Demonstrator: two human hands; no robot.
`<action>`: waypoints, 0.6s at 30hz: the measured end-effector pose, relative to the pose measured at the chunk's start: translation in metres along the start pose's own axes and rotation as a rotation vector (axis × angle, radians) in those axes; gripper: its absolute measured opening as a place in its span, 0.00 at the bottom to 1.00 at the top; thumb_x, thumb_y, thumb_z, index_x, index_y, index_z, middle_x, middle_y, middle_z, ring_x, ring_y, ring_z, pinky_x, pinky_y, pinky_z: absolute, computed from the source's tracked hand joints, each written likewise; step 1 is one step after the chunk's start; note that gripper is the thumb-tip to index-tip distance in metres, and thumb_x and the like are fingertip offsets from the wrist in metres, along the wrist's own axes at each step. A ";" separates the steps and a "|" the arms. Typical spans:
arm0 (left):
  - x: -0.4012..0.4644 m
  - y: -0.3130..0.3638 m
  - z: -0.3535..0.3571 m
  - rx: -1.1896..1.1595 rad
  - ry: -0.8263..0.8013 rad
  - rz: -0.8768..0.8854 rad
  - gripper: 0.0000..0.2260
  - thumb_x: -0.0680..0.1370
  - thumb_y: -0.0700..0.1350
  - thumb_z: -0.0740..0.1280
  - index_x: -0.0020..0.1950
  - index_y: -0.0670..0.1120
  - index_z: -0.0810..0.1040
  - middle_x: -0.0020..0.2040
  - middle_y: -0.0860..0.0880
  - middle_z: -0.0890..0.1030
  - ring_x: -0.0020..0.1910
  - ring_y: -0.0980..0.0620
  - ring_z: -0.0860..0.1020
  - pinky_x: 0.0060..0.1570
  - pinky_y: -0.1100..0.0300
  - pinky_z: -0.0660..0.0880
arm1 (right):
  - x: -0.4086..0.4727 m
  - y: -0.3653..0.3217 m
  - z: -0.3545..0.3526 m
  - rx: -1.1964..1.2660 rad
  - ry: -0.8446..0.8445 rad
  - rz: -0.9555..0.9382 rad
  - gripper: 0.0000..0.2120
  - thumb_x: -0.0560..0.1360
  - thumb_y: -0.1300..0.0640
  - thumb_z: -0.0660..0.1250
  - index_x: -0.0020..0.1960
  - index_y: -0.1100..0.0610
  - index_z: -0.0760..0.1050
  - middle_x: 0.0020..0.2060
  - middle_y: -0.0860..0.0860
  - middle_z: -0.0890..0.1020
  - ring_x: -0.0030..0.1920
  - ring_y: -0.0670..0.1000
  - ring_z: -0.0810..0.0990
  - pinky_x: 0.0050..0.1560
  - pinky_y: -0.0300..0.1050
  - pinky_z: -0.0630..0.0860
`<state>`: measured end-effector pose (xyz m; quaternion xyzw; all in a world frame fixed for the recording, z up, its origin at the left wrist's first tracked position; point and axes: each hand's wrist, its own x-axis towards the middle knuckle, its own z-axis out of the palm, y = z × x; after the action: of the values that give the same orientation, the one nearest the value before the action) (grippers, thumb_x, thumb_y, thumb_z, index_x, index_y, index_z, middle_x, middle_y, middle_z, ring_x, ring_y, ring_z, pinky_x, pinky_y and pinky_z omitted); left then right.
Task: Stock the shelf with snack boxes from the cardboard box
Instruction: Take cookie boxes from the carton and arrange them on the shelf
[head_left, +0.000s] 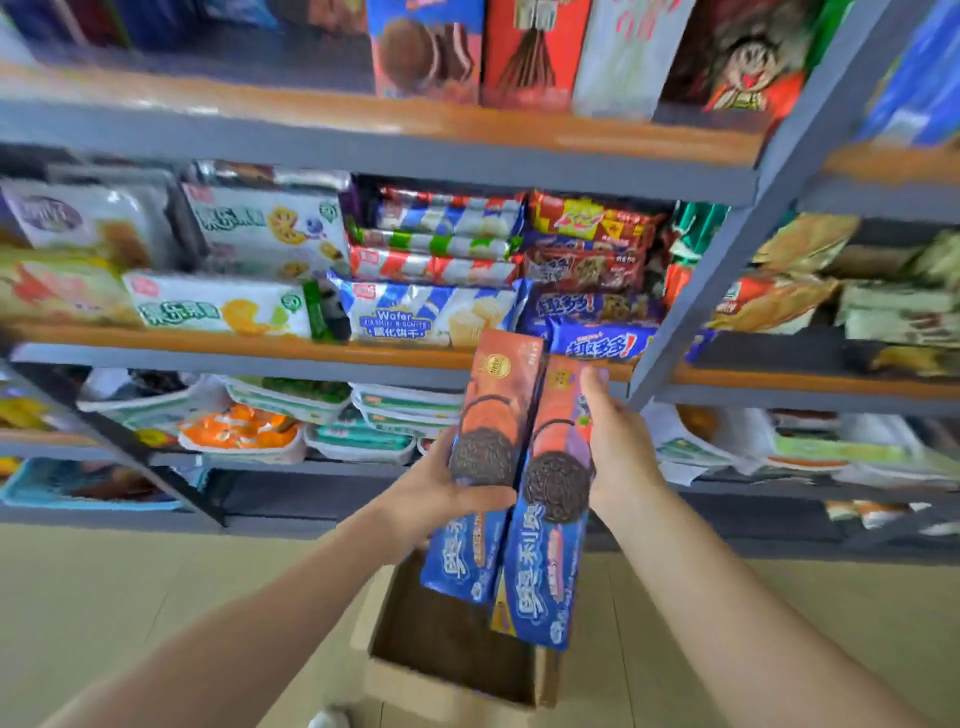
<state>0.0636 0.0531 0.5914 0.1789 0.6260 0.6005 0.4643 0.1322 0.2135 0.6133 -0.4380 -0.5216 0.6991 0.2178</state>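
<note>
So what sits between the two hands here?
In the head view, two cookie boxes side by side: the left hand grips the left box, the right hand grips the right box.

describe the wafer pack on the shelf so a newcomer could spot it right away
Find the middle shelf with the orange board, just above the hands. The wafer pack lies at its front edge, left of the blue cookie packs. It alone has blue and white stripes and the word Wafer.
</note>
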 end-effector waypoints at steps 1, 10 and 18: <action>-0.005 0.011 0.000 -0.030 0.036 0.016 0.29 0.64 0.34 0.76 0.61 0.47 0.70 0.45 0.51 0.84 0.44 0.53 0.82 0.48 0.55 0.79 | -0.005 -0.013 0.004 0.005 -0.014 -0.026 0.24 0.75 0.43 0.63 0.52 0.66 0.75 0.55 0.67 0.77 0.51 0.62 0.78 0.51 0.56 0.74; -0.048 0.107 -0.052 -0.032 0.271 0.284 0.16 0.69 0.32 0.71 0.50 0.48 0.73 0.41 0.52 0.82 0.36 0.59 0.81 0.40 0.65 0.77 | -0.039 -0.081 0.100 0.022 -0.434 -0.171 0.07 0.67 0.57 0.70 0.45 0.53 0.77 0.44 0.54 0.80 0.50 0.58 0.78 0.56 0.55 0.72; -0.080 0.217 -0.155 0.192 0.337 0.564 0.14 0.69 0.34 0.73 0.48 0.49 0.76 0.36 0.55 0.83 0.34 0.60 0.80 0.35 0.69 0.75 | -0.061 -0.195 0.192 0.189 -0.581 -0.588 0.12 0.67 0.60 0.70 0.50 0.56 0.78 0.38 0.49 0.82 0.36 0.46 0.79 0.44 0.45 0.75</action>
<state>-0.0923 -0.0536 0.7961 0.2861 0.6736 0.6646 0.1509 -0.0271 0.1345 0.8303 -0.0333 -0.5976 0.7464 0.2910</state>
